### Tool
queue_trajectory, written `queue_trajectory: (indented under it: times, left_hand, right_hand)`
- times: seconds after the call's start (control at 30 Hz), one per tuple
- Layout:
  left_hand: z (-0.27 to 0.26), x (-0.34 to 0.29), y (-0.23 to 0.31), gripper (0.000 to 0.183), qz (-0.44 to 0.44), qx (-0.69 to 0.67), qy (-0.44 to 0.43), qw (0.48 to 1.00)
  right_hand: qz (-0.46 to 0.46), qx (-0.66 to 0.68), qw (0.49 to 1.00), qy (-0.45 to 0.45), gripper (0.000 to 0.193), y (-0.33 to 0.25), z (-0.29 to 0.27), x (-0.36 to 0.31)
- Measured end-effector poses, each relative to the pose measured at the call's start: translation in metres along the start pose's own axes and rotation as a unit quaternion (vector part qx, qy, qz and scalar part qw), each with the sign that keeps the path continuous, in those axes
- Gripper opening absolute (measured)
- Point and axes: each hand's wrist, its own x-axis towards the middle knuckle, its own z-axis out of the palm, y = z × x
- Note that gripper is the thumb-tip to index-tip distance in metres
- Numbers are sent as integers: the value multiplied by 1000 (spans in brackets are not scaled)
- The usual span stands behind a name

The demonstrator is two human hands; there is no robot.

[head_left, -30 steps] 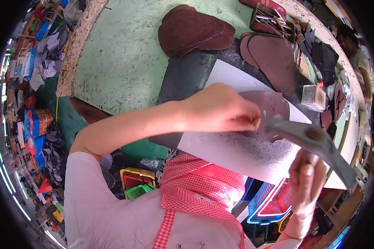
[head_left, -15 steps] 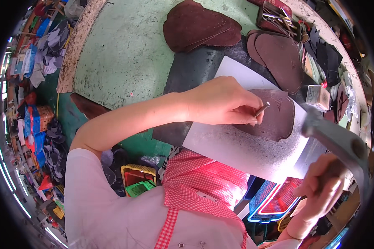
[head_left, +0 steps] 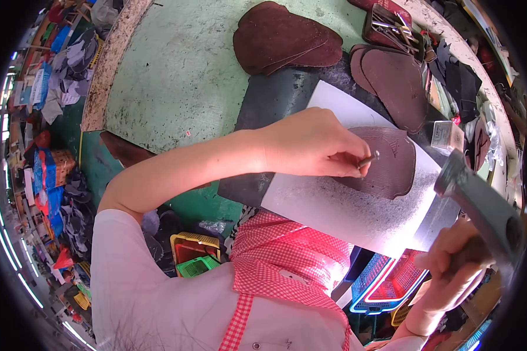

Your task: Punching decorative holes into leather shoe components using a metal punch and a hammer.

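Note:
My left hand [head_left: 325,143] is closed around a small metal punch [head_left: 369,158], held over a dark brown leather piece [head_left: 392,167]. Its lower tip is hidden behind my fingers. The leather lies on a white board [head_left: 328,210] speckled with dark marks, and my hand covers its left part. At the right, my right hand [head_left: 454,266] grips a hammer [head_left: 480,205] by its handle. The grey metal hammer head is raised to the right of the leather, apart from the punch.
Brown leather pieces lie stacked at the back [head_left: 287,38] and back right [head_left: 395,88] of the green table [head_left: 175,76]. A tin of metal tools [head_left: 386,29] and a small clear box [head_left: 448,136] sit on the right. Plastic baskets [head_left: 380,284] stand below the table edge.
The hammer head has shifted slightly right and tilted in my right hand. My left hand and the punch stay almost in place over the leather; the punch's top has dipped a little.

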Motion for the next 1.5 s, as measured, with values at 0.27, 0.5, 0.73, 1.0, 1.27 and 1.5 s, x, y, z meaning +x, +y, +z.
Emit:
queue_trajectory:
  times: [0.27, 0.5, 0.73, 1.0, 1.27, 1.5]
  left_hand:
    - [-5, -4, -4, 11, -5, -63, -5, 998]
    - [-7, -6, 6, 9, 65, 120, 1, 991]
    - [-15, 3, -3, 10, -132, -236, -3, 963]
    - [-15, -1, -7, 10, -99, -211, -35, 972]
    - [-8, -7, 1, 12, 50, 20, 8, 999]
    - [-5, -6, -3, 13, -171, -293, 59, 939]
  right_hand:
    - [78, 16, 997, 3, 58, -7, 22, 8]
    - [89, -111, 984, -107, 30, -2, 20, 8]
    - [156, 12, 986, 62, 70, -4, 9, 1]
    - [98, 63, 992, 46, 48, -2, 13, -4]
    - [41, 47, 996, 66, 63, -12, 20, 1]
    - [139, -13, 988, -61, 31, 24, 0, 4]
